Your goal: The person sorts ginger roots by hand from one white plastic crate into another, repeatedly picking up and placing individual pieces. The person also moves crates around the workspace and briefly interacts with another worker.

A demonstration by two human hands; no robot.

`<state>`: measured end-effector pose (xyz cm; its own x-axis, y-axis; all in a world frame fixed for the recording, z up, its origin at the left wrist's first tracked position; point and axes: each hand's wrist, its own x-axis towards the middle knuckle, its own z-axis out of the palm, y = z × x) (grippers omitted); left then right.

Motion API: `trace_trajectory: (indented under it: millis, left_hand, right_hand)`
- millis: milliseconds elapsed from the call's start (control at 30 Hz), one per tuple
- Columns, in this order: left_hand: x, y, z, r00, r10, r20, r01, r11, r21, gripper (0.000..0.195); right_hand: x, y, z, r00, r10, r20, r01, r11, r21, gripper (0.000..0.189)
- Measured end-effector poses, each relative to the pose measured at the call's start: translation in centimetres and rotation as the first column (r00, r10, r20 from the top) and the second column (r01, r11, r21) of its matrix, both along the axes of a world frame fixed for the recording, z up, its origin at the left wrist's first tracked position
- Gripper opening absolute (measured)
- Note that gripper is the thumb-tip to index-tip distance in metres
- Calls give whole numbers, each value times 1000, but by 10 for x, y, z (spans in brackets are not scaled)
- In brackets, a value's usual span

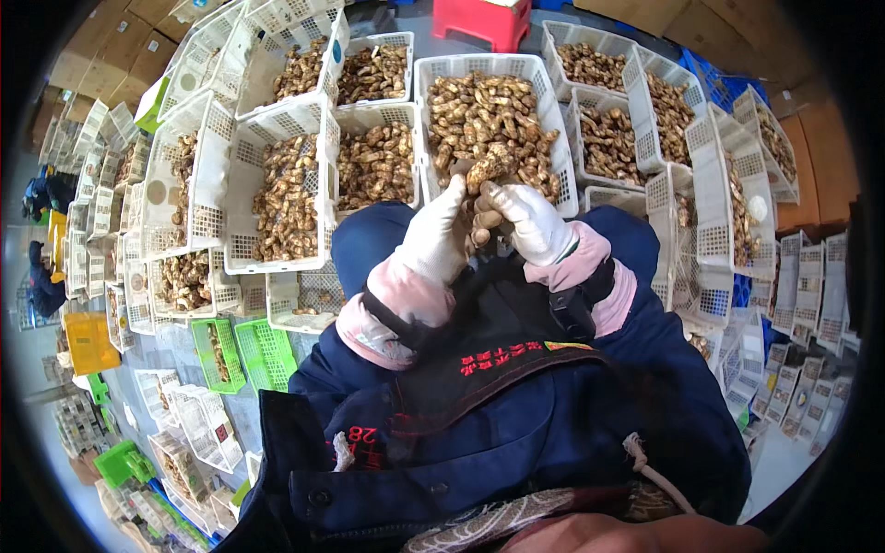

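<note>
My left hand and my right hand, both in white knit gloves with soiled fingertips, meet above the near edge of a white plastic crate. Between their fingertips is a brown, knobbly mushroom, held by both. The crate holds a heap of similar brown and cream mushrooms, stubby and thick-stemmed. My fingers partly hide the held piece and the crate's near rim. My knees in dark blue cloth flank the hands, and a dark apron lies below them.
White perforated crates of mushrooms stand at left and right. A red stool is beyond. Green baskets and a yellow crate stand on the floor at left. A person in dark clothing is at far left.
</note>
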<state>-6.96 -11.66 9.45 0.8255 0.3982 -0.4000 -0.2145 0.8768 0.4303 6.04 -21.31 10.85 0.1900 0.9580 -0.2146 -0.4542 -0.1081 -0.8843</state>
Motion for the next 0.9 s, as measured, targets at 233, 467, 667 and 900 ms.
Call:
trace_trajectory:
  millis: [233,467,667,900]
  left_hand:
    - [10,-20,11,999,-43,31,41,997,69,46]
    - [5,-22,3,987,-92,129,84,994,68,42]
    - [-2,-16,0,987,-155,-42,160,973,167,37]
    - [-10,11,-10,979,27,-203,125,706,697,56]
  right_hand:
    - [3,-21,-2,984,-163,-76,161,987,-29,29]
    - [-5,-18,-2,967,-203,-151,196,979,-63,25]
    - [-3,-12,4,971,-181,-159,147,968,-204,25]
    - [16,-17,-6,811,285,511,-129,939,-319,28]
